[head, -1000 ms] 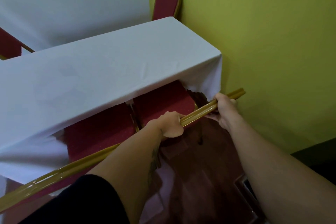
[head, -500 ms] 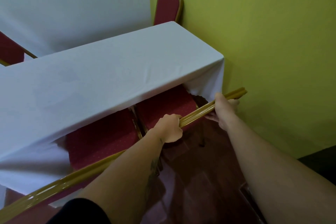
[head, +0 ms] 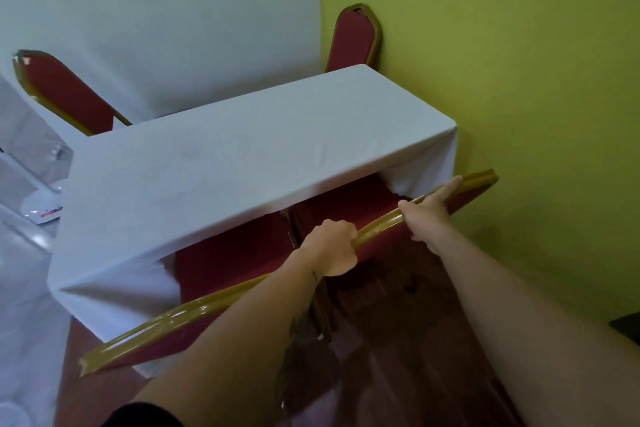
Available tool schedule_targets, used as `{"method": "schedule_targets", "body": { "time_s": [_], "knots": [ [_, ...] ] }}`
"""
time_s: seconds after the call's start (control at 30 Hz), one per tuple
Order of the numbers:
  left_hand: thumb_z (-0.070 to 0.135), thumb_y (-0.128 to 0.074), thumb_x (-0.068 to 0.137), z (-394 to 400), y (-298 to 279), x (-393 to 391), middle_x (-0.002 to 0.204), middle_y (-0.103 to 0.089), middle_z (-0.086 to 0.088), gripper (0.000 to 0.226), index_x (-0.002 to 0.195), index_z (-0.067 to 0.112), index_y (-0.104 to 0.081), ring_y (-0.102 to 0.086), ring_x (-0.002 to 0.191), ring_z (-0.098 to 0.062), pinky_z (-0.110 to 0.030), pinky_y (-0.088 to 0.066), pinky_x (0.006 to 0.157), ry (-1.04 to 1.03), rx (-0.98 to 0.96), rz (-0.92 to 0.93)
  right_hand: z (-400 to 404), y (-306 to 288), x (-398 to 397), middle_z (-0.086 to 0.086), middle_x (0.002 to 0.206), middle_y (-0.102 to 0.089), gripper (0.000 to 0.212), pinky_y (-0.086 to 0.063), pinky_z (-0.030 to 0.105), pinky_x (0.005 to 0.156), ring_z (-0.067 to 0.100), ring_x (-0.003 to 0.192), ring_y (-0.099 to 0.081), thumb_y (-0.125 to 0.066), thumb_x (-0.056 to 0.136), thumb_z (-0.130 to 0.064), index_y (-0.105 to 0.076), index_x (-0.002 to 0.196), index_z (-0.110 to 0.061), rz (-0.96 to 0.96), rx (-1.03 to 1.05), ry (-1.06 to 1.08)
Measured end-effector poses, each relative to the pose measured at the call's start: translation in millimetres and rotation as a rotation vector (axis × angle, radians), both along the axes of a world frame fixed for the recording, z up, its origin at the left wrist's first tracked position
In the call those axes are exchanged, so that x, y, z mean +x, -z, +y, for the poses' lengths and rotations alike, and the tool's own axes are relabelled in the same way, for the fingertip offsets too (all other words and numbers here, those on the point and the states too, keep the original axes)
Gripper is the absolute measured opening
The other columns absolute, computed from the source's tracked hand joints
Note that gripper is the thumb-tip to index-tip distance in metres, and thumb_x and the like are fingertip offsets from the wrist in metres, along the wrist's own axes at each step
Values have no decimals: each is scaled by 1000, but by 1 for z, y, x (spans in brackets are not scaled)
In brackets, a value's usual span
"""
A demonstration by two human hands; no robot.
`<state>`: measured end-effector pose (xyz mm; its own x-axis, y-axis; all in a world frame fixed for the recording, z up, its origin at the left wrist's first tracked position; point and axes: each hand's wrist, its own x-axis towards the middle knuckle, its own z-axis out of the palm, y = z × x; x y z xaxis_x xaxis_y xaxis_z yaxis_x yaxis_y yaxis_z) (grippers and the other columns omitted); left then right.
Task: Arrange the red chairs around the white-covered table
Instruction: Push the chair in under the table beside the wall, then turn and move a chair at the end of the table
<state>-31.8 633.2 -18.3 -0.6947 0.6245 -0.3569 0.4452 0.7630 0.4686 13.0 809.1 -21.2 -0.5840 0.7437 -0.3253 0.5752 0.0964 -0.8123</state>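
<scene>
The white-covered table (head: pixel 242 166) stands with its right end against the green wall. On the near side two red chairs with gold frames sit side by side, their seats pushed under the cloth. My left hand (head: pixel 332 248) is closed around the gold top rail of the right near chair (head: pixel 479 180). My right hand (head: pixel 429 210) holds the same rail farther right, fingers stretched along it. The left near chair (head: pixel 166 322) touches it. Beyond the table rise the backs of a far left chair (head: pixel 65 94) and a far right chair (head: pixel 356 38).
A green wall (head: pixel 519 80) runs close along the table's right end. White fabric (head: pixel 156 10) hangs behind. At the left lie white draped surfaces and a white object with a red label (head: pixel 41 210). Dark wooden floor (head: pixel 398 357) lies below my arms.
The view has risen and widened, bringing the far left chair's back into sight. Both hands stay on the right chair's rail. My right hand's fingers now lie stretched along it.
</scene>
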Motion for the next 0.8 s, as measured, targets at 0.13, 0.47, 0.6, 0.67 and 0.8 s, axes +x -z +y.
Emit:
{"method": "schedule_targets", "body": {
  "time_s": [0.13,0.47,0.6,0.67,0.8],
  "knots": [
    [0,-48,86,-43,-9,-2,130,-66,-8,55,137,16,-60,-65,113,-30,-41,-57,94,-21,10,-23,-6,-15,9,22,157,-43,116,-50,51,107,42,133,-52,-67,88,-21,22,163,-25,-107,72,-4],
    [15,-43,91,-227,-57,-66,148,-55,-6,50,137,24,-61,-52,133,-29,-38,-44,109,-32,-10,128,-195,-75,-47,25,160,-20,80,-41,43,106,44,141,-38,-56,96,-23,-12,161,-6,-134,206,-229],
    [11,-47,91,-342,-83,-102,147,-55,-3,47,134,24,-64,-52,132,-27,-37,-45,109,-144,36,181,-302,-93,-96,22,164,-15,83,-38,46,109,41,142,-38,-57,95,-19,-11,164,-12,-76,219,-439],
    [7,-50,92,-401,-95,-119,146,-56,-3,47,134,24,-64,-54,129,-28,-39,-47,108,-207,38,196,-353,-100,-118,20,165,-16,83,-37,43,103,39,142,-40,-60,95,-19,-15,164,-13,-61,218,-543],
    [6,-52,91,-501,-121,-153,139,-59,-4,46,132,23,-66,-60,119,-28,-37,-54,101,-351,48,242,-439,-113,-162,20,158,-33,75,-45,34,86,31,123,-52,-62,92,-14,-30,160,-11,10,236,-678]
  ]
}}
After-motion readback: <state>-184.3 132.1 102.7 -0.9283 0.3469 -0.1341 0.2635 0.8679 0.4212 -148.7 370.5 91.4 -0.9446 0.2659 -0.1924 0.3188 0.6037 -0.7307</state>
